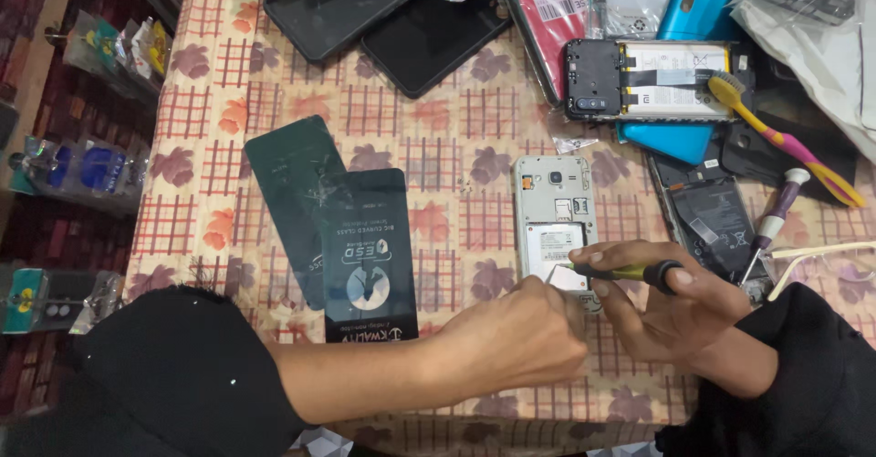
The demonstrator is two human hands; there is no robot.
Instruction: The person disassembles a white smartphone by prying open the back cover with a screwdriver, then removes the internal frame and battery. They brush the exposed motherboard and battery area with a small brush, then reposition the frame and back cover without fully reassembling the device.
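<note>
Right hand [671,306] pinches the yellow-shafted, black-handled screwdriver [630,272]; left hand [529,334], fisted, steadies the white open-backed phone [554,211] — light, rigid, fragile; hold by edges.

Tablecloth [401,110]: beige, red checks w/ mauve leaves. Open phone [553,215]: white/silver. Screwdriver [630,272]: yellow-black. Toothbrush [785,138], far right: yellow-pink.

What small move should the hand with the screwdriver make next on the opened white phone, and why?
Probably seat the tip squarely, then turn gently: the right hand holds the screwdriver almost flat, its tip over the white phone, and the left hand steadies the phone's near end.
</note>
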